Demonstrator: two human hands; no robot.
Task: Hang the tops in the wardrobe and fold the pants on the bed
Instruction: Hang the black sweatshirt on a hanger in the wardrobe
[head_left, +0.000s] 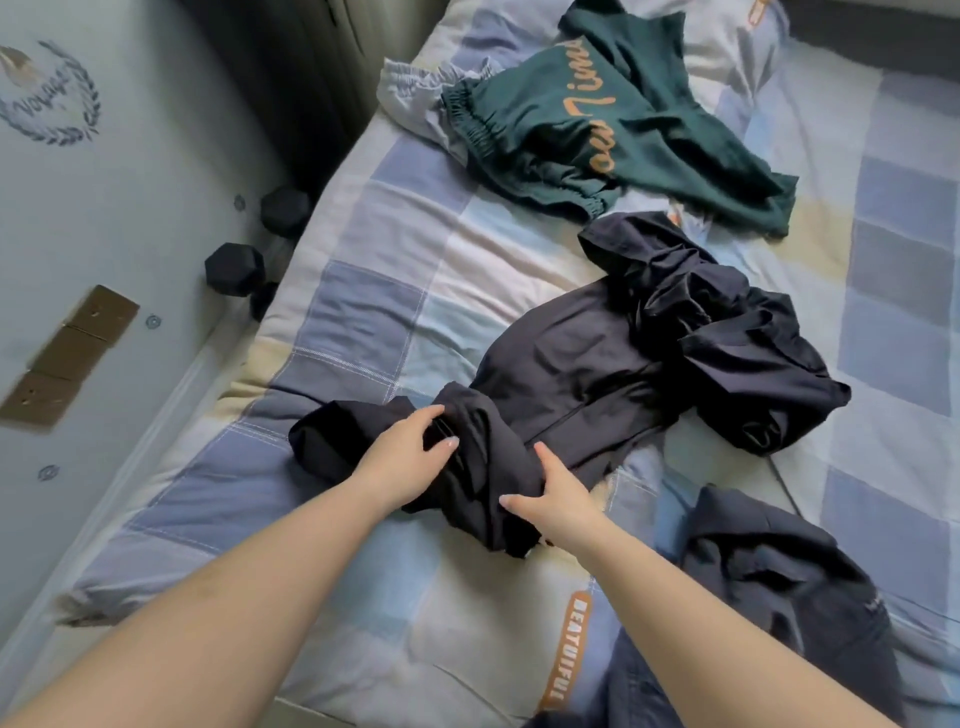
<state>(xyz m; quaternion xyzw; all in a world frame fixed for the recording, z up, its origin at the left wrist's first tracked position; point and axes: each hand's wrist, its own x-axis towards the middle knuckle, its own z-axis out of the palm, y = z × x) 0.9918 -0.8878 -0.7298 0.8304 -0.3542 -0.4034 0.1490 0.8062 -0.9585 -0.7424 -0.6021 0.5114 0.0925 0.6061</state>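
A black garment (566, 364) lies crumpled across the middle of the checked bed cover (374, 291). My left hand (410, 452) rests on its bunched near end, fingers curled into the cloth. My right hand (558, 499) grips the same bunched fold from the right, thumb on top. A dark green garment with orange lettering (623, 119) lies farther back on the bed. Another dark blue garment (779, 587) sits crumpled at the near right.
The bed runs along a pale floor (130, 208) at the left, where two black dumbbells (234, 267) lie by the bed's edge. A pale grey cloth (410, 93) peeks out beside the green garment.
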